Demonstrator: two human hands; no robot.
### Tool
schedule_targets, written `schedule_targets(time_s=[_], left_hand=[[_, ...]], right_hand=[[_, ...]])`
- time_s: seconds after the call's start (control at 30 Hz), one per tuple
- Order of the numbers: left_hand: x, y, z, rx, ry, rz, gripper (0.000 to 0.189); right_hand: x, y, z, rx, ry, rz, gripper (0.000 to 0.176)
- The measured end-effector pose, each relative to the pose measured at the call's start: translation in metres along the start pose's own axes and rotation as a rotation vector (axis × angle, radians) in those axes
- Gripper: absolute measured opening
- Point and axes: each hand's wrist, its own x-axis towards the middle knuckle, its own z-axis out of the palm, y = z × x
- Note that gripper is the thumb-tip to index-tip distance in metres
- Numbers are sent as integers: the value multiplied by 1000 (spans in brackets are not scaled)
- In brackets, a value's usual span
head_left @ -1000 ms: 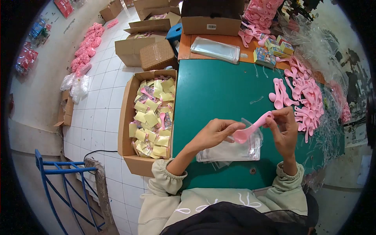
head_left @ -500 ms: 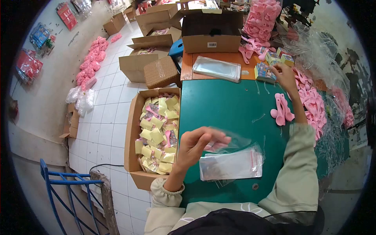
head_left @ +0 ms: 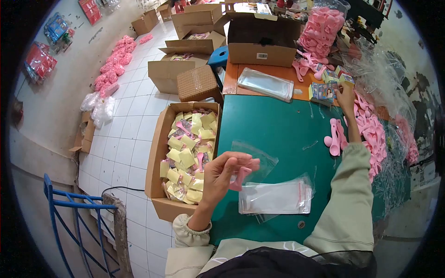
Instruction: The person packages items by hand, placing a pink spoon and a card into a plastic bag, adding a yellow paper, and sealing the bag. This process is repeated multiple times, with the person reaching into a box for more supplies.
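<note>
My left hand [head_left: 223, 175] is closed around a clear plastic bag [head_left: 259, 160] with a pink spoon [head_left: 239, 178] at its fingers, above the green table [head_left: 269, 120]. Below it to the right lies a stack of clear bags [head_left: 276, 199]. My right hand [head_left: 345, 96] reaches to the far right and pinches at the edge of a stack of small printed cards [head_left: 323, 92]; what it grips is too small to tell. Several loose pink spoons [head_left: 334, 137] lie near my right forearm, beside a larger heap [head_left: 369, 129].
A carton [head_left: 160, 185] of packed bags with yellow cards stands left of the table. Behind are an open carton [head_left: 262, 53], more clear bags [head_left: 265, 84] and a large bag of pink spoons [head_left: 322, 30]. A blue metal frame [head_left: 76, 204] stands at the lower left.
The view has shifted slightly. My left hand has turned, and the pink spoon at its fingers shows more clearly. My right hand stays at the card stack, its fingers lower at the edge.
</note>
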Motion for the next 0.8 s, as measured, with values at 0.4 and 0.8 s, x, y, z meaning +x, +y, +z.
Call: schedule_targets(time_s=[0.4, 0.8], left_hand=[[-4, 8, 24, 117, -208, -197, 27], [-20, 9, 23, 186, -240, -227, 26]], right_hand=[[-119, -262, -183, 500, -557, -340, 12], [-147, -266, -184, 538, -647, -241, 13]])
